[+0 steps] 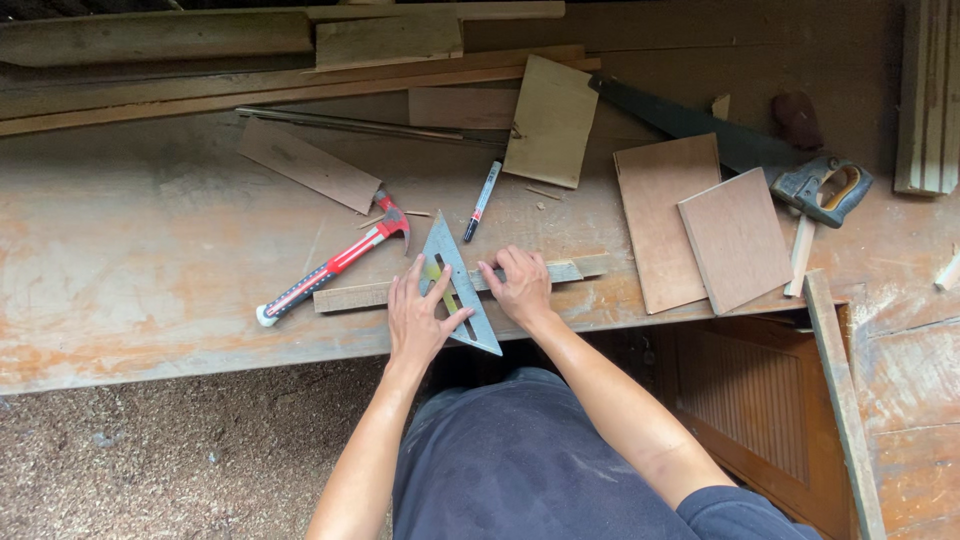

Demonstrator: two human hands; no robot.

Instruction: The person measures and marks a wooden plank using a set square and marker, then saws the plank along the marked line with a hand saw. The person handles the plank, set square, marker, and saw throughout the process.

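Both hands press flat, fingers spread: left hand (420, 318) on a grey triangular square (462, 300), right hand (520, 287) pinning a narrow wooden strip (350, 296) across the worn surface (150, 270). No marking yet seems done; the marker (482, 200) lies untouched at twelve o'clock, hammer (330, 265) at nine.

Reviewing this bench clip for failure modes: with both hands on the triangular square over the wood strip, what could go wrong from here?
1. The left hand pins the speed square, whose lower corner overhangs the workbench edge; it could pivot and skew.
2. The right hand alone steadies the narrow wood strip, which may slide.
3. The claw hammer lies touching or nearly touching the strip; a nudge could shift it. The marker lies out of reach.
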